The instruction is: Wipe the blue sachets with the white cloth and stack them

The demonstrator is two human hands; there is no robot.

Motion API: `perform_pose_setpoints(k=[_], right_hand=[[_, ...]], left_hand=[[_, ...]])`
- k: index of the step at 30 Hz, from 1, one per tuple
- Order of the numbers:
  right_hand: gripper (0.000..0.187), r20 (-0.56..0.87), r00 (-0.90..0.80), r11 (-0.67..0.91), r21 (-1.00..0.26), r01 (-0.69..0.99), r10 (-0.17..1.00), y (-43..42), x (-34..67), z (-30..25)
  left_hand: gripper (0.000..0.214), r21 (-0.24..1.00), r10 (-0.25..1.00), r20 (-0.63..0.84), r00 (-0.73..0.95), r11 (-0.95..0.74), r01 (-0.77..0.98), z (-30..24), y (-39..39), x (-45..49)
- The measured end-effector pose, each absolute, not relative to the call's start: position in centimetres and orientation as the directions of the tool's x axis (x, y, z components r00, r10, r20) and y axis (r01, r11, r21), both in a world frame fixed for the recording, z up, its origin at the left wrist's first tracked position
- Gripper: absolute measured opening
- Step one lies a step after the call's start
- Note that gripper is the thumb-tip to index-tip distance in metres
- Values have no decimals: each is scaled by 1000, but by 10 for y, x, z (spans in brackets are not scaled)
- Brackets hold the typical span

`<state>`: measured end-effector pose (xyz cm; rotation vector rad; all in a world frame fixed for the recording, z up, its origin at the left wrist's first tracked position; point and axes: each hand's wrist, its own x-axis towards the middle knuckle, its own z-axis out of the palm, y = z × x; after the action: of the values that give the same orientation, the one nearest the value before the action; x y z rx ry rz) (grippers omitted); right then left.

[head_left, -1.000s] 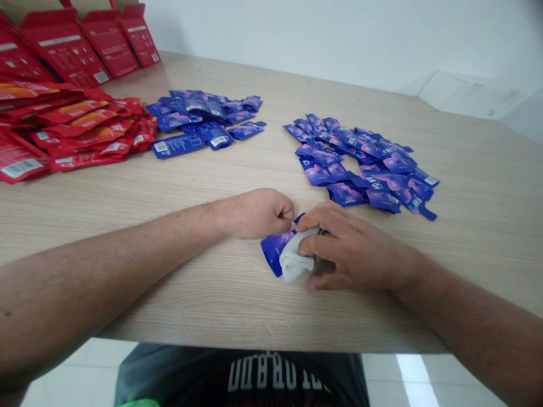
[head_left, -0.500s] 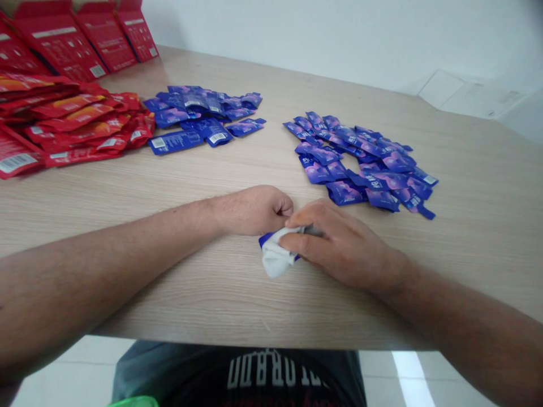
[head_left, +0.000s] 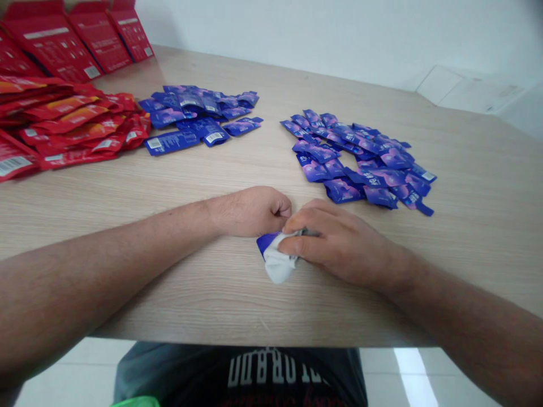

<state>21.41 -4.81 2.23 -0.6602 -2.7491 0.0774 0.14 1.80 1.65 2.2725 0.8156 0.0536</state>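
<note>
white cloth (head_left: pixel 280 268) tight in bent right grip (head_left: pixel 339 243); left grip (head_left: pixel 257 212) curled, contents unclear

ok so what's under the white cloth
A blue packet lies partly under the white cloth; its left corner sticks out. The cloth and the right hand hide most of the rest, so whether anything else is beneath can't be seen.

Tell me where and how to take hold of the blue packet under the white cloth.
Pinch the blue packet by its exposed left corner, coming from the near left side. That corner sticks out past the white cloth, while the cloth and right hand hide much of the rest. The left hand crowds the far side, so the near-left approach looks freest.
</note>
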Motion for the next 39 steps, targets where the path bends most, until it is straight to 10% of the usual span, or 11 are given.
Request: perform_pose_setpoints(k=[39], right_hand=[[19,291,-805,856,-165,490,517,-38,223,21]], left_hand=[[22,596,629,-293,720,-468,652,22,17,2]])
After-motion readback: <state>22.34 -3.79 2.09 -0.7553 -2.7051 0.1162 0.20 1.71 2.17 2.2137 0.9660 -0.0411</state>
